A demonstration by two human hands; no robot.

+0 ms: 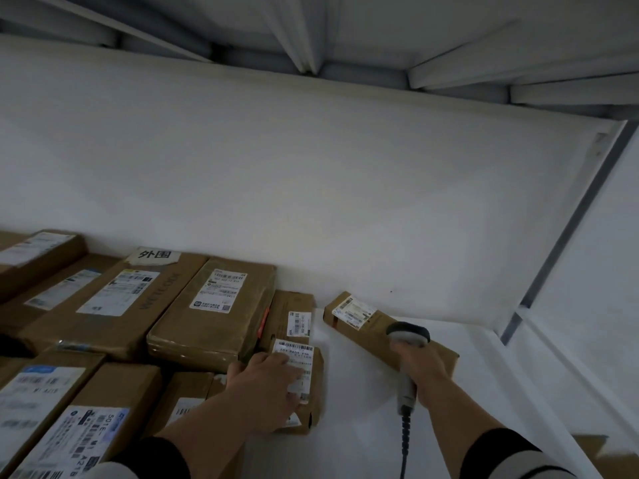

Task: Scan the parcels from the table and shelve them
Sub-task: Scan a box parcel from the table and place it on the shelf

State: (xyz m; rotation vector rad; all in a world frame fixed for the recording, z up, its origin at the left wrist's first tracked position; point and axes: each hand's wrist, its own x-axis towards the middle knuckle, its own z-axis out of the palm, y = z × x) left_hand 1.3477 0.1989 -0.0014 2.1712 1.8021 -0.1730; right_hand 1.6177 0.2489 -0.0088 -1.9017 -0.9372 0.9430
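Cardboard parcels already fill the shelf left of the small parcel. Left hand presses it flat-fingered; right hand grips the scanner. Table not visible; remaining count unknown.

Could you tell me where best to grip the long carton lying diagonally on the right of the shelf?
Probably the long carton at its near end, from above, fingers across its narrow width: white shelf lies bare on both sides there.
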